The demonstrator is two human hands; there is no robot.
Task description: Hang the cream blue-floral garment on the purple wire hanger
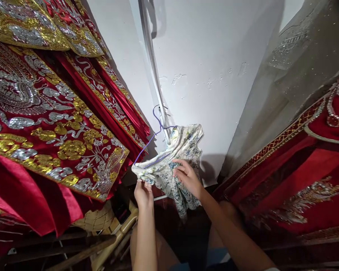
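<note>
A sleeveless white garment with a green and blue floral print (183, 146) hangs on a thin purple wire hanger (150, 141). The hanger's hook is up against a metal pole (154, 64). At the garment's left shoulder, my left hand (143, 192) pinches the edge of the cloth between thumb and fingers. My right hand (188, 178) rests against the front of the garment, its fingers apart and slightly bent. Its thumb is hard to make out. Below the hands the cloth falls in loose folds.
Red costumes with gold and silver sequins (73, 146) hang at the left, and another red embroidered cloth (307, 180) is at the right. A white wall panel (209, 56) stands behind the pole. At lower left are a wooden chair-like frame (113, 244) and a woven, rounded object (97, 218).
</note>
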